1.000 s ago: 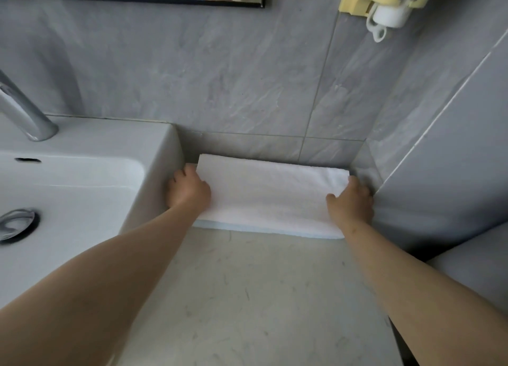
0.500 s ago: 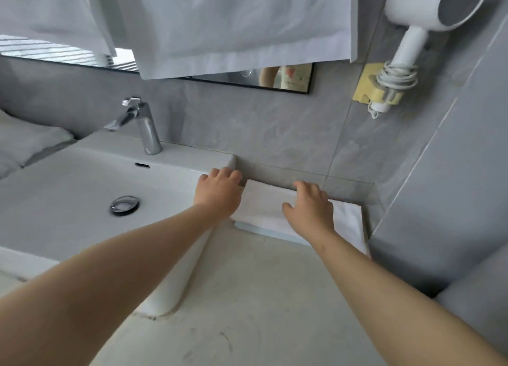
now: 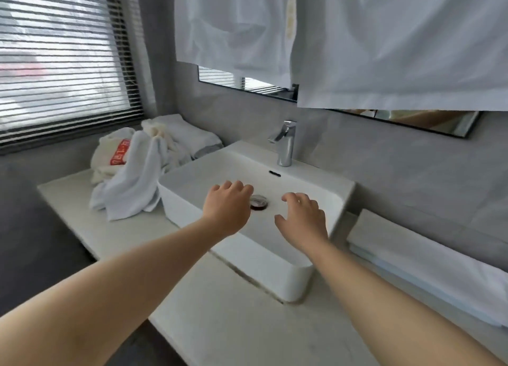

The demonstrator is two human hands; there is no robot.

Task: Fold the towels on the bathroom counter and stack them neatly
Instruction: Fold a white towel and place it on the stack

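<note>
my left hand [image 3: 228, 208] and right hand [image 3: 302, 219]: both empty, fingers relaxed, over the sink [image 3: 275, 277]. folded towel [image 3: 428, 258]: on desk [image 3: 220, 324], right. next, i judge: reach left for the crumpled pile [image 3: 132, 178].

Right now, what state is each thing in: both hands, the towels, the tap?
Left hand: open, holding nothing, over the white rectangular basin.
Right hand: open, holding nothing.
Folded white towel: flat on the pale counter, right of the basin.
White towel heap: crumpled, unfolded, left of the basin.
Chrome tap: no water running.
</note>
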